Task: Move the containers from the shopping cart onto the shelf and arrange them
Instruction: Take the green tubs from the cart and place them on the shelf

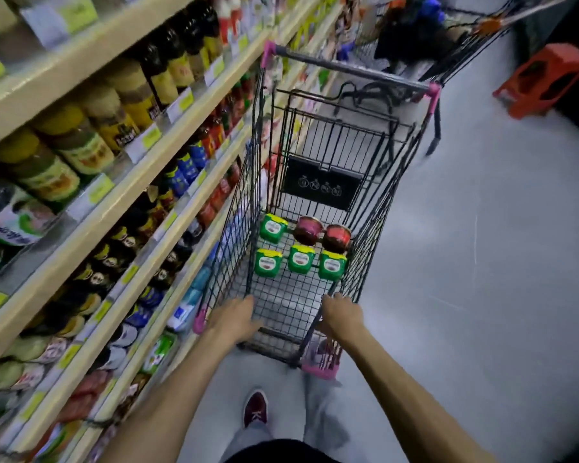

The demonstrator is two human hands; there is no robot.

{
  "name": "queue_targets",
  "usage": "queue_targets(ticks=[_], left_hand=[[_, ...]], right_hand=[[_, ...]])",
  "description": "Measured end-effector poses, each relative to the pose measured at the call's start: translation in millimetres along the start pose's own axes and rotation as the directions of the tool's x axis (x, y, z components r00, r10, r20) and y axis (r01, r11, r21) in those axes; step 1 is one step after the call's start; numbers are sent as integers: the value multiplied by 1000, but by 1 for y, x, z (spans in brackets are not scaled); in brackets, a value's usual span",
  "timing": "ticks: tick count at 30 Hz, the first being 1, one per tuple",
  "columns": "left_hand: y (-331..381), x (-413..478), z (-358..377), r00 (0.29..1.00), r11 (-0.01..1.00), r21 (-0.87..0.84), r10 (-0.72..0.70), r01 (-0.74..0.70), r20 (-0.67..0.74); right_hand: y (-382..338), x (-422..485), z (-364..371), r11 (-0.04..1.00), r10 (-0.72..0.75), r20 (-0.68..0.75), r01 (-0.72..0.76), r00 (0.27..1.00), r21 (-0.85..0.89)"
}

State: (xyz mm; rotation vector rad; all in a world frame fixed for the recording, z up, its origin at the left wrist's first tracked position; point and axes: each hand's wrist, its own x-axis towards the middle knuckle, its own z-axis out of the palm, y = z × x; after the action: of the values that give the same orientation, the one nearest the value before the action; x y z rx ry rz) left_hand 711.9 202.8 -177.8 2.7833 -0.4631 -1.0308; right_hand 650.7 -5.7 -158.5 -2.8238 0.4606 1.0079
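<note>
1. Underfoot lies a pale grey floor (482, 262), smooth and bare along a shop aisle. The whole view is smeared by motion blur.
2. Cream shelving (141, 175) runs down the left side in several tiers packed with goods: yellow-lidded jars (77, 138) on an upper tier, dark bottles (168, 61) beyond them, and bagged and boxed items lower down.
3. A black wire shopping cart (244, 202) with pink corner caps stands just beside the shelving and fills the middle of the aisle.
4. The left hand (234, 317) and the right hand (343, 315) each grip the cart's near rim, fingers curled over the top wire.
5. On the cart's floor sit four green containers (301, 259) with yellow lids, three in a near row and one behind on the left.
6. Two dark red jars (308, 229) stand side by side behind the row, to the right of that fourth green one.
7. Beyond the cart, a second cart (448, 38) holding dark and blue items blocks the far aisle.
8. A red plastic stool (542, 78) stands at the right, well apart from both carts.
9. One burgundy shoe (255, 407) shows below the arms.
10. A black placard (321, 187) on the cart's far panel bears four small white round symbols.
11. Yellow-green price tags (151, 137) line the shelf edges, but their print and the labels on the containers are too blurred to read.
</note>
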Motion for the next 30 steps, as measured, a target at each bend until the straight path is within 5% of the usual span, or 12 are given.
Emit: queue_targets(ticks=[11, 19, 23, 30], left_hand=[[22, 148, 6, 983, 982, 74, -178, 175, 36], [7, 263, 59, 954, 953, -50, -300, 299, -15], [-2, 298, 90, 921, 896, -263, -385, 359, -56], [9, 339, 113, 866, 809, -413, -492, 417, -90]], right_hand=[[31, 188, -5, 984, -77, 113, 93, 991, -149], [11, 299, 50, 987, 60, 113, -76, 992, 145], [-6, 332, 79, 819, 222, 197, -293, 955, 494], [-38, 374, 90, 534, 462, 242, -486, 853, 692]])
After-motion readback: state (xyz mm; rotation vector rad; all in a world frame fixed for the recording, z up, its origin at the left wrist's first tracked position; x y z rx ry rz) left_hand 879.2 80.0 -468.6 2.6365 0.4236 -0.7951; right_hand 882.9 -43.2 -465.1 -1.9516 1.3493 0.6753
